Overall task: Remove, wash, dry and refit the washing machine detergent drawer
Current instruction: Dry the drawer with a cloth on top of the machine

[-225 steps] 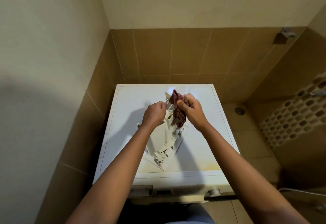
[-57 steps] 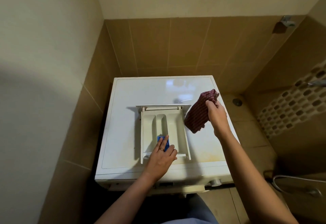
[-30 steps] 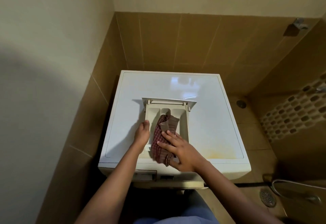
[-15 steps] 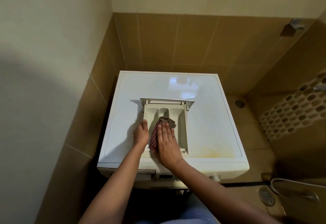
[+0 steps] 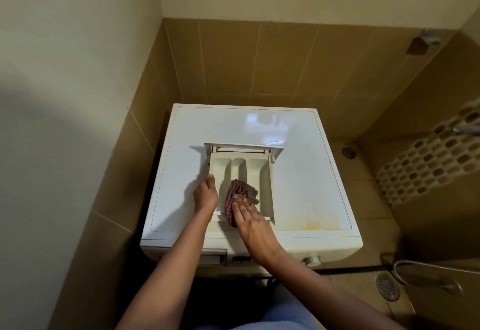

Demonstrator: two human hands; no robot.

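Note:
The white detergent drawer [image 5: 259,171] lies flat on top of the white washing machine [image 5: 298,187], open side up, its front panel at the far end. A red checked cloth [image 5: 235,192] sits bunched in the drawer's middle compartment. My right hand [image 5: 248,214] presses the cloth down with straight fingers at the drawer's near end. My left hand [image 5: 205,194] grips the drawer's left wall, the thumb on its rim.
The machine stands in a tiled corner, wall close on the left. The empty drawer slot [image 5: 213,258] shows on the machine's front, a knob [image 5: 311,261] to its right. A floor drain [image 5: 387,287] and a hose [image 5: 426,267] lie at the lower right.
My right hand has pulled the cloth back toward the drawer's near end, baring the far part of the compartments. My left hand keeps its hold on the left wall.

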